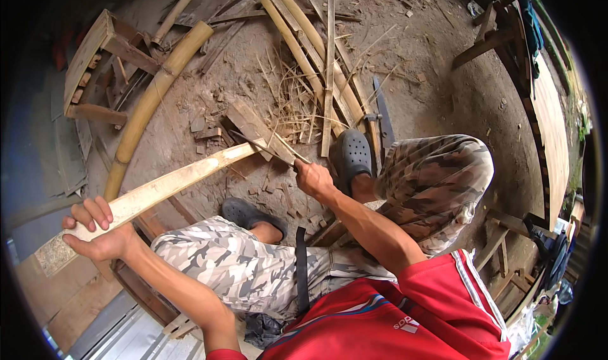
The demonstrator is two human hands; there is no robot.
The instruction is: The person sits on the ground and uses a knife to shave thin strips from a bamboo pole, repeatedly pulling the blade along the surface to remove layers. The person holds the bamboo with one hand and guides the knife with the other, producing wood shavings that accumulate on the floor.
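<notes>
A long split bamboo strip (171, 183) runs from the lower left toward the middle, its pale inner face up. My left hand (98, 227) is closed around it near its lower left end, thumb below and fingers over the far edge. Gripped in my right hand (315, 180) is a knife (269, 150), its narrow dark blade lying across the strip's far end. That end meets a wooden board (250, 122) slanting up from the ground. My right fingers hide most of the knife's handle.
Bamboo poles (163, 75) and split lengths (329, 75) lie ahead among shavings (294, 107). A handsaw (382, 110) and a hammer (373, 127) rest beside my right shoe (354, 154). A wooden stool (104, 69) stands far left, and a wooden bench (550, 138) stands right.
</notes>
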